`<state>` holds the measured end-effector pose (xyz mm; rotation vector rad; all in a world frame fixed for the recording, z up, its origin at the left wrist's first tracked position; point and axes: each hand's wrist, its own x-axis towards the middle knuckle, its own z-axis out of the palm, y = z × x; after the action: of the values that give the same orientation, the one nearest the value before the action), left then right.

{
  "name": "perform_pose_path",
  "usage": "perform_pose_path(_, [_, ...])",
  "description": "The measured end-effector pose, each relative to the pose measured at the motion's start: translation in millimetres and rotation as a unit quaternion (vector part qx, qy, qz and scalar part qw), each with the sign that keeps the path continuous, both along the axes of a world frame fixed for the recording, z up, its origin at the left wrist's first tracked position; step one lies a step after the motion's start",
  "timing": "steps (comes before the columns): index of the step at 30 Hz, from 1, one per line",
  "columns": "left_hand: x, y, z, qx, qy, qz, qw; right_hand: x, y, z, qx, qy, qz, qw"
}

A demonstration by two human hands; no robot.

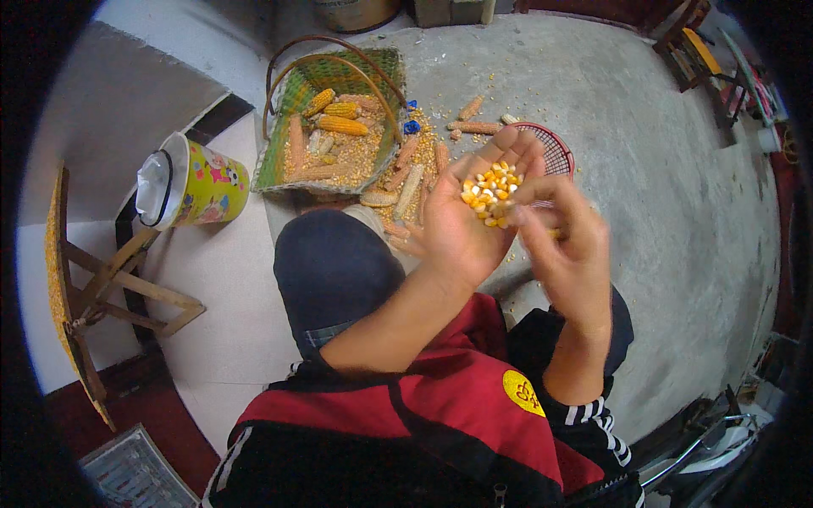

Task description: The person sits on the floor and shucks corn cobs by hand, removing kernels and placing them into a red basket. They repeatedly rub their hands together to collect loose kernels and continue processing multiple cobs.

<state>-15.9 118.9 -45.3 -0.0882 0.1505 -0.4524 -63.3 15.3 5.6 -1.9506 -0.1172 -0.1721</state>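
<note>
My left hand (467, 219) is palm up and cupped, with a small heap of loose yellow and white corn kernels (492, 190) lying in it. Over its right edge, my right hand (559, 228) has bent fingers at the kernels, slightly blurred; whether it pinches one is unclear. Behind both hands, a red plastic mesh basket (562, 147) is partly hidden. At the upper left stands a green woven basket (270, 162) with two arched handles, holding several yellow corn cobs (343, 125), bare cobs and kernels. More stripped cobs (408, 190) and kernels lie on the floor beside it.
A yellow-green patterned bin (219, 184) with a white liner stands left, near a wooden folding stool (127, 279). Bare cobs (475, 127) and scattered kernels lie on the concrete floor (635, 127). A wooden chair (692, 54) is at the upper right, and a metal-framed object (698, 444) at the lower right.
</note>
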Motion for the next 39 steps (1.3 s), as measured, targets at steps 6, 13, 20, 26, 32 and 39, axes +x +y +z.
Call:
perform_pose_path(6, [6,13,18,-0.053,0.002,0.041,0.998,0,-22,14,0.064,0.085,-0.084,0.991])
perform_pose_path(13, [3,12,28,-0.055,-0.009,0.038,0.998,8,-23,-21,0.577,0.069,0.083,0.81])
perform_pose_path(20, [2,14,29,-0.057,-0.027,0.048,0.997,23,-6,-18,0.835,0.093,0.005,0.542])
perform_pose_path(26, [0,13,31,-0.058,-0.024,0.047,0.997,21,-5,-15,0.842,0.065,0.051,0.533])
perform_pose_path(32, [-1,10,31,-0.051,-0.04,0.044,0.997,21,-3,-12,0.836,0.059,0.052,0.543])
perform_pose_path(39, [-3,9,31,-0.035,-0.057,0.037,0.997,19,5,-10,0.839,0.063,0.019,0.54])
